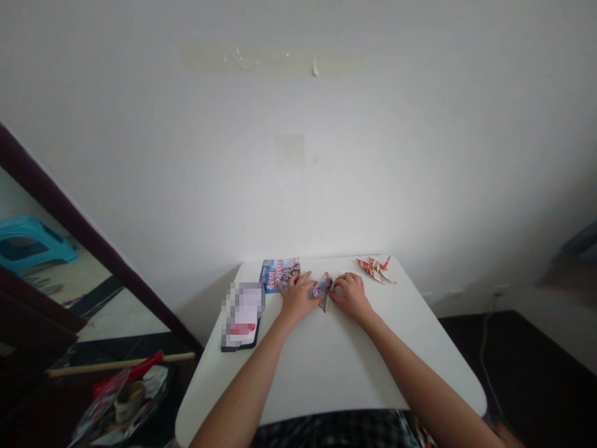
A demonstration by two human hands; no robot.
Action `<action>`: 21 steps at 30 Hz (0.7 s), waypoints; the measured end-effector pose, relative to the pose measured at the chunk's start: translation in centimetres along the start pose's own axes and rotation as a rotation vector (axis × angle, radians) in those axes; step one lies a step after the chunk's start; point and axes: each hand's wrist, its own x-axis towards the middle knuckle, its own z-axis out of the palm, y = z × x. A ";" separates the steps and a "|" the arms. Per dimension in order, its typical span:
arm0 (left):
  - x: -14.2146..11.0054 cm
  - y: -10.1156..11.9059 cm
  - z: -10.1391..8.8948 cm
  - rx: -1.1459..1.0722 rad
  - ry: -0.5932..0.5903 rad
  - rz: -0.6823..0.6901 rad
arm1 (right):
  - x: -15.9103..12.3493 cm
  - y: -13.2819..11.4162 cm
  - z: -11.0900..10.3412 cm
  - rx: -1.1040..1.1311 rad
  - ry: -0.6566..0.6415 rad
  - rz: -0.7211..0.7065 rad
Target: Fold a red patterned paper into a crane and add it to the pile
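Both of the person's bare hands were at work over the white surface (pixel 345 373), meeting at a small folded paper (pixel 323 287) that lay near its middle, toward the wall (pixel 420 155). The left hand (pixel 297 303) came in from the left side of the paper, its fingers spread and its grip fairly wide, with the thumb side against the paper's left edge. The right hand (pixel 352 295) had a narrower grip, its fingers curled and drawn together at the paper's right edge. The fingertips were too small in view to tell whether either grip actually pinched the paper.

Just beyond the left hand lay a printed leaflet (pixel 271 281), blue with red and white lettering, its near part overlapped by the fingers. A phone (pixel 245 317), its screen blurred into blocks, lay just beside the leaflet, nearer the person's left arm. At the far right corner, apart from the right hand, sat red and white folded paper figures (pixel 374 269). To the left, off the surface, stood a blue stool (pixel 56 249), and a pale stick (pixel 177 358) lay low down beside a red bag (pixel 142 367).
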 end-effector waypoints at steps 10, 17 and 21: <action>0.1 0.1 0.1 0.023 -0.029 0.020 | 0.5 0.1 0.5 0.068 0.022 0.124; 0.2 0.2 -0.2 0.013 -0.059 -0.005 | 0.7 1.6 0.6 0.180 0.009 0.067; 0.3 0.2 -0.3 0.020 -0.065 -0.004 | 0.9 2.3 0.8 0.220 0.020 0.031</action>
